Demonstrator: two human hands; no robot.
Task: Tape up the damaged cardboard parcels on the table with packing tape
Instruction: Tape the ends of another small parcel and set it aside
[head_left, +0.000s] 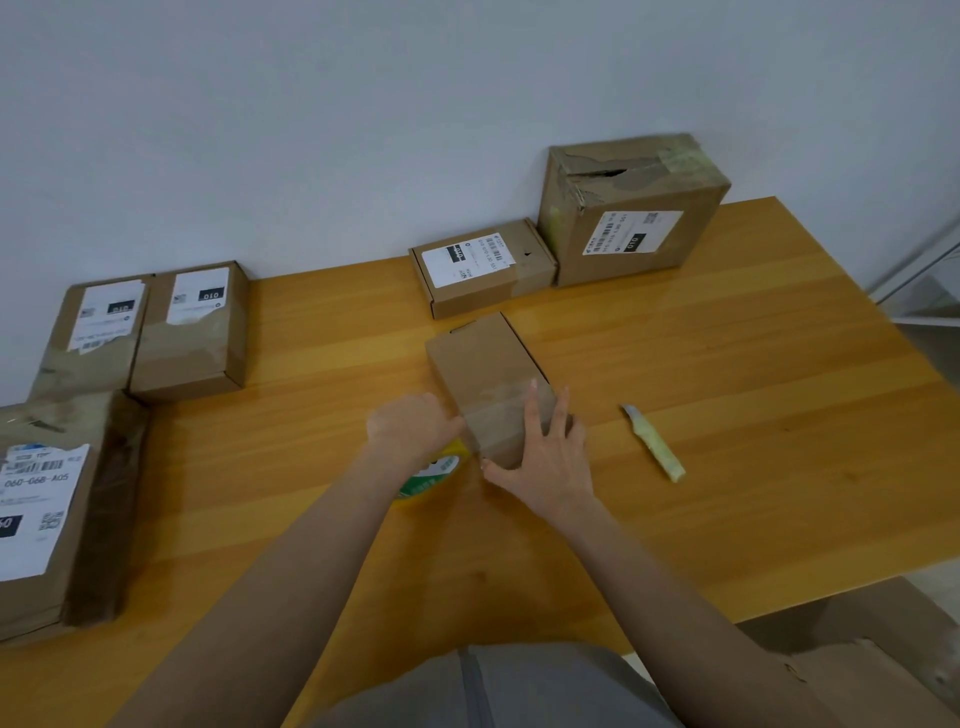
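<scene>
The small plain cardboard parcel lies in the middle of the smooth wooden table, with a glossy band of clear tape across its near end. The right hand presses flat on this band, fingers spread. The left hand, fingers curled, grips the yellow-green tape roll, touching the parcel's left side. A slim pale cutter lies near on the right. A tall torn box stands by the wall.

Flat brown parcel, tape-banded, green tape roll just beside

Bare forearms, grey clothing
</scene>
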